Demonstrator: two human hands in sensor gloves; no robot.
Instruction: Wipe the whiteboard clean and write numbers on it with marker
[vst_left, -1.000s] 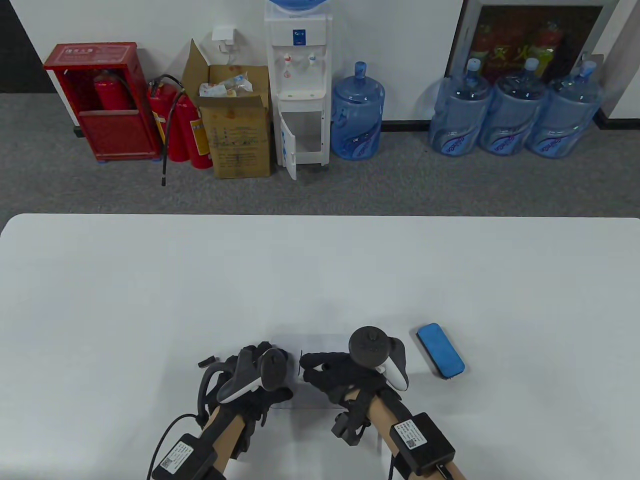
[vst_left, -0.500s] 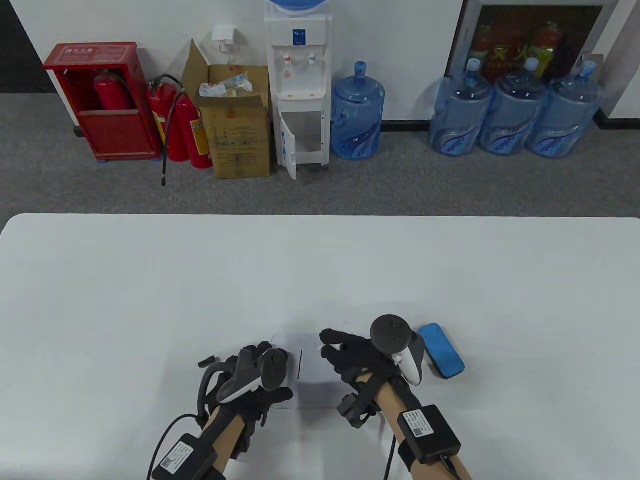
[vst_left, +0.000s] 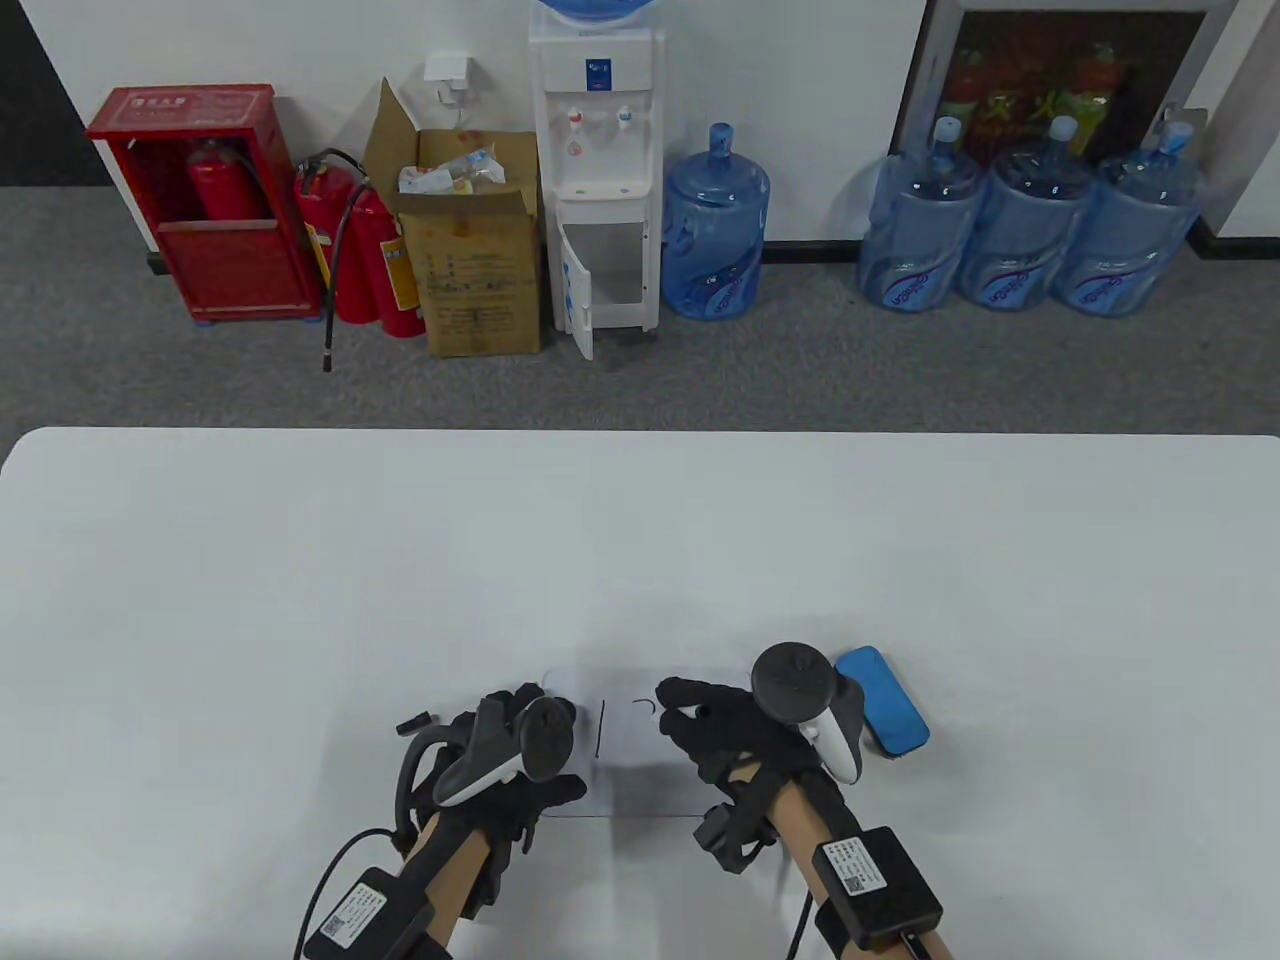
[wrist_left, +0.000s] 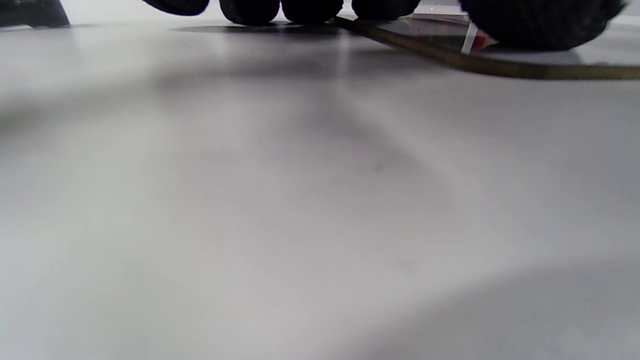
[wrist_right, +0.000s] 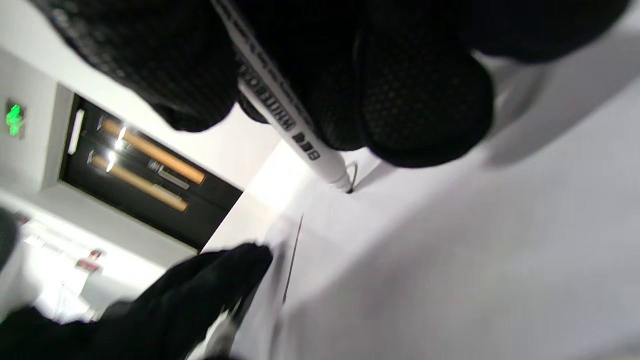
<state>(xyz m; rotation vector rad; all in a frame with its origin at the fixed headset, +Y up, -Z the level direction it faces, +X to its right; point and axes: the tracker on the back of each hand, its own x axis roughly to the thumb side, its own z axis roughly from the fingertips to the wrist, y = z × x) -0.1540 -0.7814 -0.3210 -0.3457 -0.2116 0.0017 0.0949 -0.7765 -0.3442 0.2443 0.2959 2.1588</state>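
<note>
**Marker on board: one stroke down, second mark started**

Two gloved hands were on the table (vst_left: 300, 560). One whiteboard (vst_left: 640, 760) lay flat between them. Right hand (vst_left: 735, 735) had its fingers (wrist_right: 425, 110) curled round one white marker (wrist_right: 292, 127), tip touching the board just beyond the fingertips. Marks counted: two — one straight vertical stroke (vst_left: 600, 727) nearer the left hand, and one short curved mark (vst_left: 643, 706) right at the marker tip.

Left hand (vst_left: 510, 750) rested on the board's left edge. Its fingers (wrist_left: 250, 7) lay in a row on the surface in the left wrist view, pressing down, holding nothing. One small dark piece (vst_left: 413, 722), maybe the marker cap, lay on the table just left of those fingers; too small to confirm.

One blue eraser (vst_left: 882, 698) lay on the table just right of the right hand, partly hidden behind its tracker, untouched.

Behind the table: four blue water jugs on the floor, one water dispenser (vst_left: 598, 180), one cardboard box (vst_left: 478, 270).
</note>
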